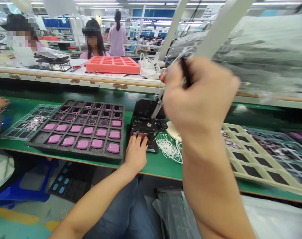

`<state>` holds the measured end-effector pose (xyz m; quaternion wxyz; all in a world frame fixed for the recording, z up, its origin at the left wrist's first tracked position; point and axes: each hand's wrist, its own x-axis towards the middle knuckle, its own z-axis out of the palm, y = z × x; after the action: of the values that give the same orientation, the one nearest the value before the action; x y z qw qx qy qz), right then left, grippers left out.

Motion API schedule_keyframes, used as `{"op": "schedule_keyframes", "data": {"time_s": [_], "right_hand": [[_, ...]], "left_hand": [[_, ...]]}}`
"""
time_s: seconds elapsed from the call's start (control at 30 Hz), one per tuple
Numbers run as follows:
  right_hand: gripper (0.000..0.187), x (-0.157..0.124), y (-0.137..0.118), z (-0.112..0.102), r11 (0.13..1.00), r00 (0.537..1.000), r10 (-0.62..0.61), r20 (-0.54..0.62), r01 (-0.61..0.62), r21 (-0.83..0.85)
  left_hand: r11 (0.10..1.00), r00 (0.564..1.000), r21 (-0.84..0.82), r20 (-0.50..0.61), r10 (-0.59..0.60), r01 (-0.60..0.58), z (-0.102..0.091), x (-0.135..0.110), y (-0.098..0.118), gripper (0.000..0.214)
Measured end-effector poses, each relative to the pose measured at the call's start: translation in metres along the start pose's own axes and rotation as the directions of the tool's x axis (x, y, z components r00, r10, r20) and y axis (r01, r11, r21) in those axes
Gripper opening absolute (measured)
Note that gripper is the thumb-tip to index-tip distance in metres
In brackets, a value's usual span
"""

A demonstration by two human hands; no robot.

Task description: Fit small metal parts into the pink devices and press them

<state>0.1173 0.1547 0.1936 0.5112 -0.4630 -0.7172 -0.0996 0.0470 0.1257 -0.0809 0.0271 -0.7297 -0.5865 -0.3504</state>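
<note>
Well to the left of the black press [143, 114], a co-worker's hand [0, 100] is showing at the edge of my view. Nearer the press on that side, a clear tray [10, 134] is holding a heap of small pale bits [35, 122]. Just left of the press, a dark tray [40, 136] is sitting on the green bench [170, 171]; plain pink cases [76, 128] are filling most of its two rows nearest me, and dark-faced cases [106, 114] are lying in the rows farther off. Behind the press and to its left, an orange tray [113, 69] is standing on the raised shelf.

At the front of the press, my left hand [136, 151] is resting with its fingers slightly spread and their tips touching it; I cannot tell whether they are pinching anything. Above the press and to its right, my right hand [200, 89], blurred, is wrapping closed around a black handle [186, 73]. Just right of the press, a white cable [170, 148] is lying in a tangle. Farther right of it, a cream tray [296, 186] is showing its dark-bottomed compartments, and beyond that, small mixed parts [272, 146] are lying heaped.
</note>
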Motion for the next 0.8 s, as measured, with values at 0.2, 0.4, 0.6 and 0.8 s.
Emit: {"op": "schedule_keyframes", "data": {"time_s": [0.2, 0.4, 0.6, 0.8], "right_hand": [[0.089, 0.087, 0.081, 0.032, 0.989, 0.898, 0.149, 0.415, -0.138, -0.056], [0.033, 0.027, 0.078, 0.031, 0.973, 0.991, -0.090, 0.097, 0.067, 0.220], [0.030, -0.095, 0.065, 0.017, 0.946, 0.996, 0.013, -0.087, 0.016, 0.325], [0.030, -0.125, 0.068, 0.018, 0.925, 0.988, 0.123, -0.093, -0.080, 0.372]], "left_hand": [[1.000, 0.999, 0.016, 0.028, -0.019, 0.019, -0.016, -0.027, 0.007, 0.048], [0.998, 0.999, 0.036, 0.027, -0.044, 0.043, -0.019, -0.033, 0.009, 0.042], [0.974, 0.991, -0.194, 0.037, 0.130, -0.120, -0.051, -0.057, 0.020, 0.051], [0.999, 0.995, -0.004, 0.089, 0.045, -0.045, -0.126, -0.025, -0.007, 0.036]]}}
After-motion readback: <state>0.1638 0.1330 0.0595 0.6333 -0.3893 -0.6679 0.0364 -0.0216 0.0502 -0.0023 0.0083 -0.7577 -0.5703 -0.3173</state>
